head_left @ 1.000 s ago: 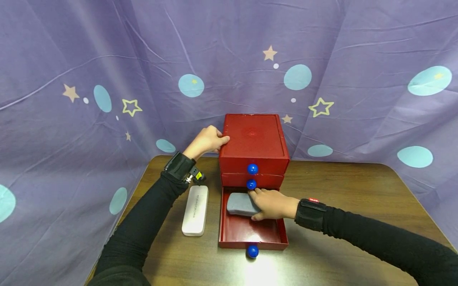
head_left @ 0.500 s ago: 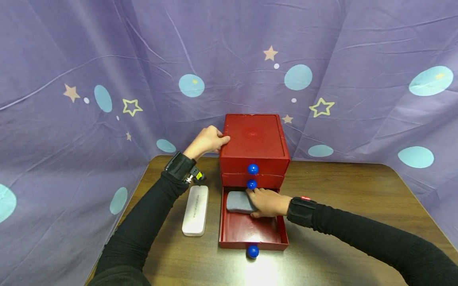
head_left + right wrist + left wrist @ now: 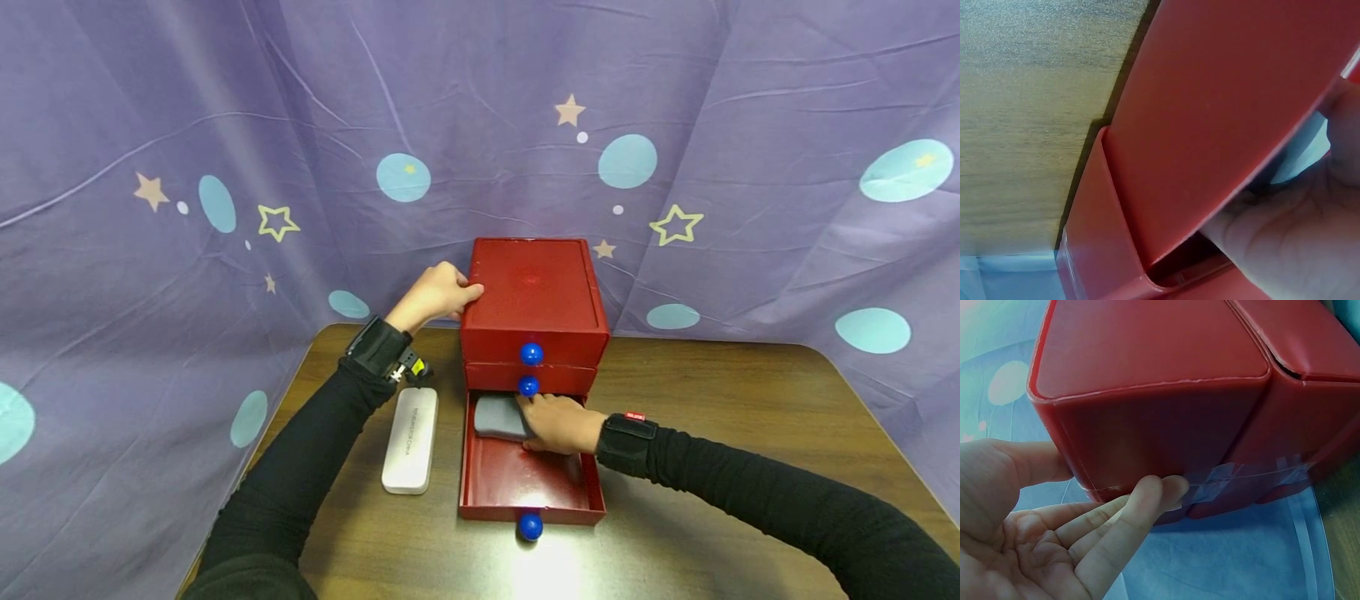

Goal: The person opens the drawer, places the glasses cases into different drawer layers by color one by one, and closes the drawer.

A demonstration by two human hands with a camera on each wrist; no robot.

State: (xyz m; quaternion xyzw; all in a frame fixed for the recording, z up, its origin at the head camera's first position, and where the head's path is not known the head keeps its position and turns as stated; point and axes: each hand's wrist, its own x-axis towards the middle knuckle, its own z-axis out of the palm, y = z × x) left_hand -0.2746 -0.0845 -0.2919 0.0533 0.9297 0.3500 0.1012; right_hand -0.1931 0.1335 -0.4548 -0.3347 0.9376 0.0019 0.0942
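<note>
A red drawer cabinet (image 3: 532, 287) with blue knobs stands on the table, its bottom drawer (image 3: 521, 487) pulled out. My left hand (image 3: 438, 293) grips the cabinet's rear left edge. In the left wrist view, its thumb and fingers (image 3: 1116, 550) lie on two faces of that corner. Inside the bottom drawer, my right hand (image 3: 562, 423) holds the right end of a grey glasses case (image 3: 498, 418), thumb at its front side. The case lies at the drawer's back, partly under the cabinet front. The drawer's side wall (image 3: 1210, 112) hides most of the case in the right wrist view.
A white oblong case (image 3: 410, 442) with lettering lies on the wooden table (image 3: 690, 400), left of the drawer. The bottom drawer's blue knob (image 3: 530, 527) sticks out toward me. A purple curtain (image 3: 495, 100) hangs close behind the cabinet.
My right hand has moved left and slightly away from me, and the grey glasses case has slid toward the drawer's back. My left hand has stayed at the cabinet's edge.
</note>
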